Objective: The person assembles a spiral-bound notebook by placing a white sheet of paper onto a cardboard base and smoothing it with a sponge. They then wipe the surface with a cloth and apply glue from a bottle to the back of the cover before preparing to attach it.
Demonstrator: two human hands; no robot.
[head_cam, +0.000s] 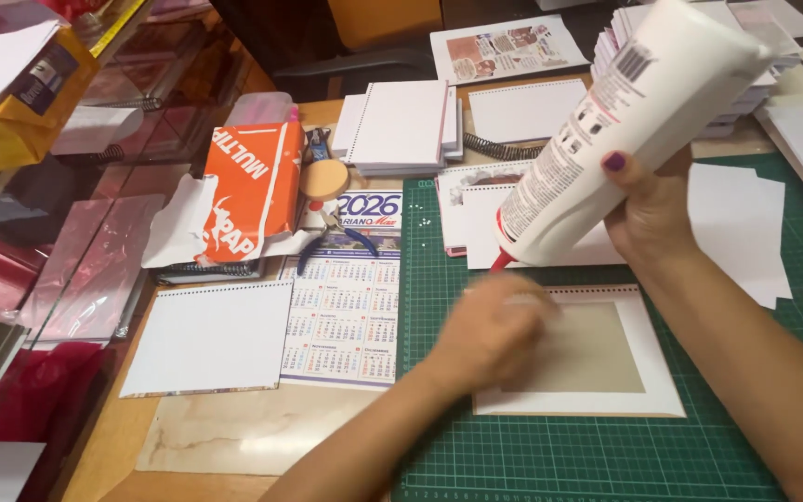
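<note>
My right hand grips a large white glue bottle, tilted with its red nozzle pointing down to the left, just above the work. Below it on the green cutting mat lies a white card with a grey-beige board panel in its middle. My left hand rests flat on the left part of that panel and looks blurred with motion. Its fingers lie spread on the board and hold nothing.
A printed calendar sheet, blue-handled pliers and an orange paper-ream wrapper lie left of the mat. A punched white sheet sits beside them. Stacks of white pads, spiral coils and loose sheets fill the back. Glass shelving stands at left.
</note>
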